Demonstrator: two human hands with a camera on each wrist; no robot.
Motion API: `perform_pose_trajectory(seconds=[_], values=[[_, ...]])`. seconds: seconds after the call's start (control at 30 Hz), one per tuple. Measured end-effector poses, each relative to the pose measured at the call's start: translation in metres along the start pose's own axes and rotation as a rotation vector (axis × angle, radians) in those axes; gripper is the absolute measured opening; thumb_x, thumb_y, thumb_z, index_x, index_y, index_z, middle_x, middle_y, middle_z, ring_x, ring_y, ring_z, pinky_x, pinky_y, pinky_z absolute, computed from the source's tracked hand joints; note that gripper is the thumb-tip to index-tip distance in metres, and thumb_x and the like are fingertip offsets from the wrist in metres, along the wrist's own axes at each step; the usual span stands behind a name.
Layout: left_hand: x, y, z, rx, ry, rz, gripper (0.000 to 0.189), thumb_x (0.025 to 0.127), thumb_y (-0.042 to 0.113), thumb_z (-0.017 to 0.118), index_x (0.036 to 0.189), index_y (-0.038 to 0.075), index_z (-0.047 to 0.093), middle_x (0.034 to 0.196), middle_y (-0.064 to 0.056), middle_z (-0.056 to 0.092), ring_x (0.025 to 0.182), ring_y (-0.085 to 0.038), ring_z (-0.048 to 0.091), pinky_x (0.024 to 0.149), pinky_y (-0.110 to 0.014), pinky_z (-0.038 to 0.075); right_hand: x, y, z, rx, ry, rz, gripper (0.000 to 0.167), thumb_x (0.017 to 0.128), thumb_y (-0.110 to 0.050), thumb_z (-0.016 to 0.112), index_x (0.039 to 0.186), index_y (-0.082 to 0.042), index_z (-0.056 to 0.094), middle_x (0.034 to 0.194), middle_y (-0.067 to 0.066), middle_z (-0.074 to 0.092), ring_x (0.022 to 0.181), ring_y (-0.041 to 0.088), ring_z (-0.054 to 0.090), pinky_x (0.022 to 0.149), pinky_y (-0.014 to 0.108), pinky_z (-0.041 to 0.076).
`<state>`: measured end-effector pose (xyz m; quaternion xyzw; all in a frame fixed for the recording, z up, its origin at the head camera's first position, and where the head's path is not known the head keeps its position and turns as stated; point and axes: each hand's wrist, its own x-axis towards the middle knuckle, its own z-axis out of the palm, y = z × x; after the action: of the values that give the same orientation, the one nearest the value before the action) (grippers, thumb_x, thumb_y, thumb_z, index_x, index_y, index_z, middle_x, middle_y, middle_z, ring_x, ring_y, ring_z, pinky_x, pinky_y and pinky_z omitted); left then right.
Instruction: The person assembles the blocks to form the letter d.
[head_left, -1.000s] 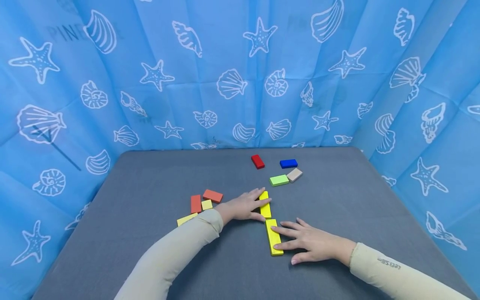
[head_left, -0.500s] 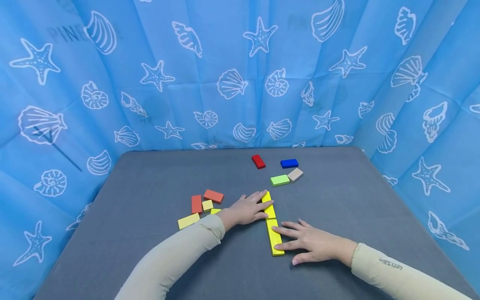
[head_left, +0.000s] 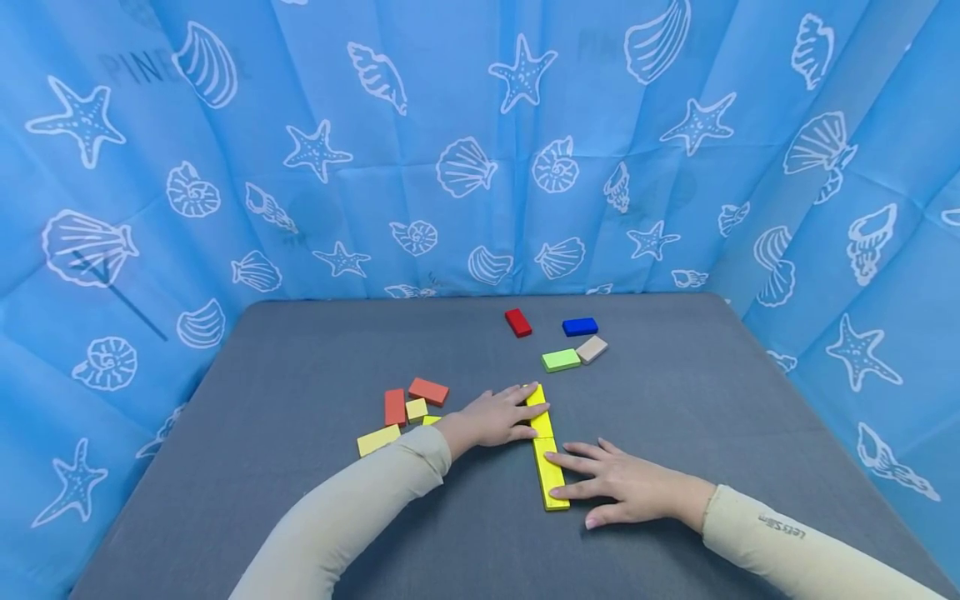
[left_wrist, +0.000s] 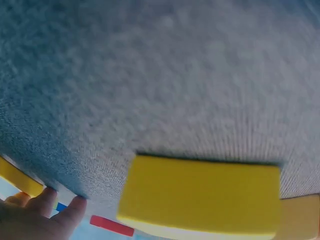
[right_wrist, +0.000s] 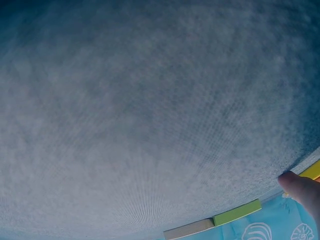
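Two long bright yellow blocks lie end to end on the grey table in the head view. On the far yellow block [head_left: 542, 423] rest the extended fingers of my left hand [head_left: 489, 418], its thumb near the joint between the blocks. My right hand [head_left: 633, 485] lies spread to the right, with straight fingertips touching the near yellow block [head_left: 550, 473]. Another yellow block [left_wrist: 200, 195] looms large in the left wrist view, under my left wrist and mostly hidden by it in the head view. Part of my right hand [right_wrist: 302, 192] shows at the right wrist view's edge.
Left of my left arm are two orange blocks [head_left: 394, 407], a small pale yellow block [head_left: 416, 410] and a longer pale one [head_left: 378, 440]. Toward the back lie red [head_left: 517, 322], blue [head_left: 580, 327], green [head_left: 561, 360] and beige [head_left: 592, 349] blocks. A blue curtain [head_left: 480, 225] surrounds the table.
My left hand has shifted slightly right and nearer with the far yellow block, bringing it in line with the near one. The right hand stays in place.
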<state>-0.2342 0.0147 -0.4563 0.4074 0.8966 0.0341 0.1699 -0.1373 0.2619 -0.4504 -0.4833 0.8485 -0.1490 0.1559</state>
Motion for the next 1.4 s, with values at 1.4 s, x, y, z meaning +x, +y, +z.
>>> perform_pose_trajectory(seconds=[1.4], values=[[-0.047, 0.030, 0.014, 0.042, -0.008, 0.072, 0.065, 0.094, 0.059, 0.048, 0.153, 0.038, 0.027, 0.162, 0.002, 0.014, 0.148, -0.027, 0.012, 0.112, -0.053, 0.024, 0.021, 0.093, -0.061, -0.088, 0.359, 0.441, 0.064, 0.088, -0.025, 0.072, 0.143, -0.005, 0.047, 0.149, 0.022, 0.038, 0.133, 0.050, 0.030, 0.101, 0.071, 0.022]])
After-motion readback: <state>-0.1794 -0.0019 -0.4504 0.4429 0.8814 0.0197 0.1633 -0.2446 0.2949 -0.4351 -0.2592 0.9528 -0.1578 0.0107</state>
